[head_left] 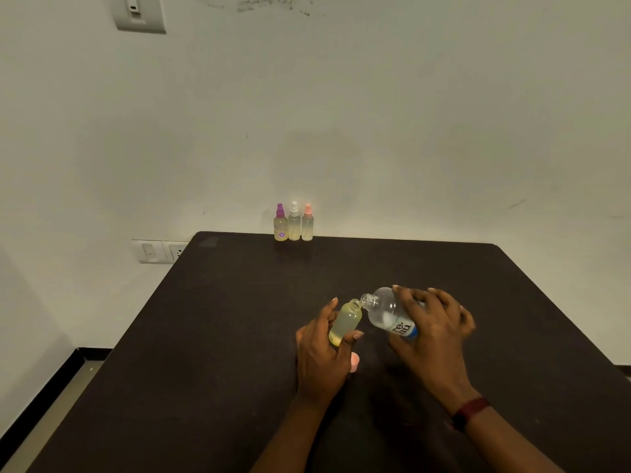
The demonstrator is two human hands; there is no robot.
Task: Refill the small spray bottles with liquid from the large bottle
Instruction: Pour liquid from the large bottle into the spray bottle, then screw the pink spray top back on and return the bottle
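On the table, three bottles stand in a row at the far edge, touching or nearly so, right before the wall: the left spray bottle, the middle spray bottle and the right spray bottle. Well nearer, about mid-table, the left hand holds the small bottle tilted rightward. Just right of it, the right hand holds the large bottle tipped leftward, so the two mouths meet (touching or barely apart, hard to tell). A cap lies on the table just near of the small bottle, beside the left hand. A wall socket sits left of the table's far-left corner; a switch plate is high on the wall, far left.
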